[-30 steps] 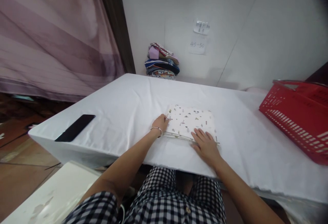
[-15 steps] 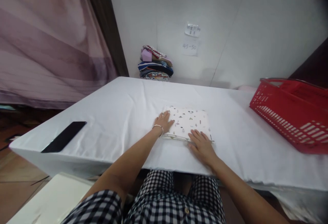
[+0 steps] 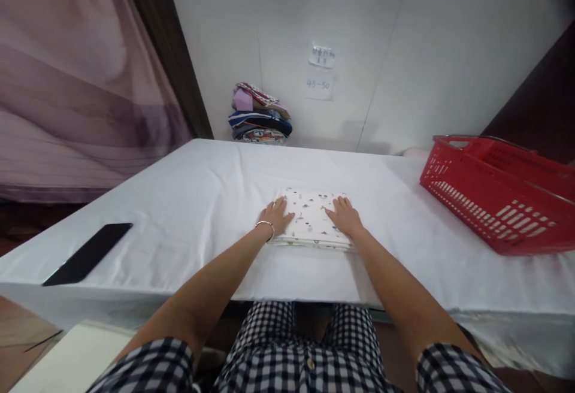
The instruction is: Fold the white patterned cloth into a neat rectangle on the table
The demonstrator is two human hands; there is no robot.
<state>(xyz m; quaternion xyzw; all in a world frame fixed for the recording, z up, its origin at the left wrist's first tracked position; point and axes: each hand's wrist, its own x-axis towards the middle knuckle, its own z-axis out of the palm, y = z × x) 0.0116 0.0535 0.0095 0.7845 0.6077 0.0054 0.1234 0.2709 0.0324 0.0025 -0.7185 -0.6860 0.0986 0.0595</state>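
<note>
A folded white cloth (image 3: pixel 309 216) with small printed figures lies flat on the white-covered table (image 3: pixel 188 201), its layered folded edge facing me. My left hand (image 3: pixel 275 215) rests on the cloth's left side with the fingers spread; a bracelet circles that wrist. On the right side of the cloth my right hand (image 3: pixel 345 215) lies flat, fingers apart and pointing away from me. Neither hand grips the fabric. What kind of article the cloth is, I cannot tell.
A red plastic basket (image 3: pixel 498 195) stands at the table's right. A flat black rectangular object (image 3: pixel 87 254) lies near the front left edge. Several folded clothes (image 3: pixel 260 114) are stacked beyond the far edge against the wall, beside paper notes (image 3: pixel 320 84). A pinkish curtain (image 3: pixel 67 81) hangs at left.
My right hand has moved from the cloth's front right corner farther up onto its right side. My left hand stays on the left side. The view has shifted slightly to the right.
</note>
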